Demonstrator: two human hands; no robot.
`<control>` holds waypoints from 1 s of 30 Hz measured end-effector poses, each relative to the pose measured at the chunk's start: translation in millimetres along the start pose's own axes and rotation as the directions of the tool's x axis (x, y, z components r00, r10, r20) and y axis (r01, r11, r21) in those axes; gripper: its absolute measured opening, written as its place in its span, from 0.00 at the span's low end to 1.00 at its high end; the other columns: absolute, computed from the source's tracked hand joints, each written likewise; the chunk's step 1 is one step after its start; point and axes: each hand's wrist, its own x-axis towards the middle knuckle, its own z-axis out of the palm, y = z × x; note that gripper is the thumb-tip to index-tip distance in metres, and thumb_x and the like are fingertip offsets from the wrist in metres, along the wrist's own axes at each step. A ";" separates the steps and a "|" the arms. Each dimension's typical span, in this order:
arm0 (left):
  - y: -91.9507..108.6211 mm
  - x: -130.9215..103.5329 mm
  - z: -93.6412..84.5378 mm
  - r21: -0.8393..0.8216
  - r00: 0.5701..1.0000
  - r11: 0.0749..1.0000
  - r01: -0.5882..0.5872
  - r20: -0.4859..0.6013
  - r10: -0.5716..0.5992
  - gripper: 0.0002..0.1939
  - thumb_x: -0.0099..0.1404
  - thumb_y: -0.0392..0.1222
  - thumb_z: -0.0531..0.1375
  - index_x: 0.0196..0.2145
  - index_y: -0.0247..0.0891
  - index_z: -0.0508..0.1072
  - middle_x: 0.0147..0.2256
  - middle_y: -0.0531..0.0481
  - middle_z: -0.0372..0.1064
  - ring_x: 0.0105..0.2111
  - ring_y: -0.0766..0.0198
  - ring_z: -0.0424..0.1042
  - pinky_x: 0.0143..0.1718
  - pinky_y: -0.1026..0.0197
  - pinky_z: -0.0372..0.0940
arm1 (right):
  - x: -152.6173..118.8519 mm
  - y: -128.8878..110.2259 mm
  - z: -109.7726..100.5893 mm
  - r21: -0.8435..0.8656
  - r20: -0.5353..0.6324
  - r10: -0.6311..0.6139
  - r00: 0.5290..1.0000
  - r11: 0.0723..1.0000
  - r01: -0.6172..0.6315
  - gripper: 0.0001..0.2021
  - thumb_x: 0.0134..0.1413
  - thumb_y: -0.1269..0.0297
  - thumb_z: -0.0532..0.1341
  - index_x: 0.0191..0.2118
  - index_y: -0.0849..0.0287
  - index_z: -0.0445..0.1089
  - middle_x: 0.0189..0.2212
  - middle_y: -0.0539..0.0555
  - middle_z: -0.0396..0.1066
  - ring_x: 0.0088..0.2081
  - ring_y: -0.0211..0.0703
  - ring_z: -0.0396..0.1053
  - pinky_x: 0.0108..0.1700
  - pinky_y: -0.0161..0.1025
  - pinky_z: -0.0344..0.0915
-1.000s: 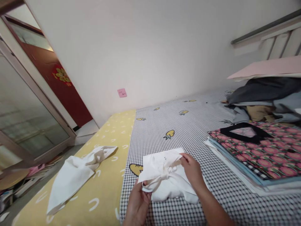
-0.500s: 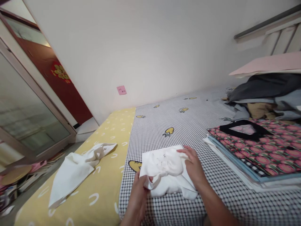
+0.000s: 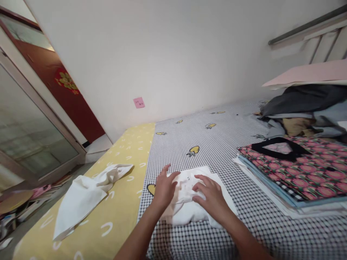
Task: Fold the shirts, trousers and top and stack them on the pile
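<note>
A white cloth garment (image 3: pixel 189 207), partly folded and rumpled, lies on the black-and-white checked part of the bed. Over its left edge is my left hand (image 3: pixel 165 187), fingers apart and holding nothing. My right hand (image 3: pixel 210 195) hovers above or just touches the garment's right half, its fingers spread and curved with nothing between them. Whether the fingertips touch the cloth cannot be made out. To the left, a second white cloth (image 3: pixel 84 195) lies crumpled on the yellow part of the bedding.
At the right is a folded stack topped by a pink floral garment (image 3: pixel 320 169) with a black collar. Behind it sits a pile of dark and grey clothes (image 3: pixel 306 103) under a pink sheet (image 3: pixel 309 74). Several items lie on the floor at far left.
Both hands have let go of the garment's edges. My left hand has moved up, and my right hand has shifted left and down over the cloth. The garment's right side now spreads wider.
</note>
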 end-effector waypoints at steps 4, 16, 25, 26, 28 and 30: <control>-8.7 21.2 14.2 0.077 0.957 0.995 -0.067 0.286 0.042 0.24 0.47 0.18 0.62 0.30 0.49 0.81 0.59 0.46 0.68 0.63 0.44 0.59 0.67 0.35 0.38 | 3.2 11.9 3.0 -0.050 -0.022 0.010 1.000 0.999 -0.011 0.11 0.52 0.72 0.58 0.37 0.51 0.73 0.58 0.52 0.69 0.62 0.51 0.60 0.63 0.55 0.50; -25.8 27.9 11.6 0.189 0.939 0.981 -0.055 0.342 -0.013 0.17 0.51 0.22 0.62 0.24 0.47 0.79 0.38 0.46 0.79 0.45 0.54 0.73 0.67 0.41 0.37 | 7.0 -10.4 9.7 0.021 -0.072 -0.137 0.988 0.990 0.139 0.24 0.54 0.52 0.65 0.57 0.45 0.67 0.61 0.52 0.66 0.67 0.57 0.51 0.68 0.66 0.30; -22.9 31.9 -12.2 0.467 0.939 0.880 -0.089 0.334 -0.083 0.14 0.52 0.24 0.56 0.20 0.42 0.74 0.26 0.54 0.74 0.34 0.61 0.71 0.64 0.46 0.47 | 5.5 -10.1 25.3 0.045 0.066 -0.203 0.977 0.979 0.201 0.11 0.50 0.75 0.60 0.37 0.51 0.68 0.37 0.47 0.74 0.49 0.45 0.67 0.66 0.57 0.40; -23.9 33.5 -18.6 0.507 0.945 0.858 -0.087 0.316 -0.090 0.14 0.52 0.24 0.55 0.19 0.41 0.72 0.25 0.54 0.73 0.34 0.61 0.70 0.63 0.47 0.50 | 5.2 -9.0 24.6 0.044 0.069 -0.186 0.980 0.982 0.183 0.11 0.48 0.76 0.60 0.36 0.51 0.67 0.36 0.47 0.74 0.48 0.45 0.67 0.66 0.56 0.42; -26.5 36.2 -33.3 0.579 0.959 0.812 -0.076 0.264 -0.099 0.15 0.53 0.25 0.53 0.17 0.39 0.69 0.27 0.52 0.72 0.34 0.62 0.70 0.58 0.49 0.55 | 4.6 -7.7 23.9 0.039 0.080 -0.160 0.984 0.987 0.157 0.12 0.46 0.77 0.60 0.36 0.52 0.67 0.33 0.47 0.72 0.46 0.45 0.67 0.65 0.55 0.44; -29.4 36.6 -47.0 0.639 0.971 0.766 -0.064 0.218 -0.100 0.15 0.56 0.25 0.51 0.20 0.39 0.70 0.30 0.50 0.72 0.35 0.61 0.70 0.55 0.49 0.59 | 4.6 -7.7 24.7 0.047 0.090 -0.142 0.986 0.989 0.138 0.13 0.46 0.78 0.59 0.36 0.52 0.66 0.32 0.48 0.72 0.46 0.45 0.68 0.64 0.55 0.45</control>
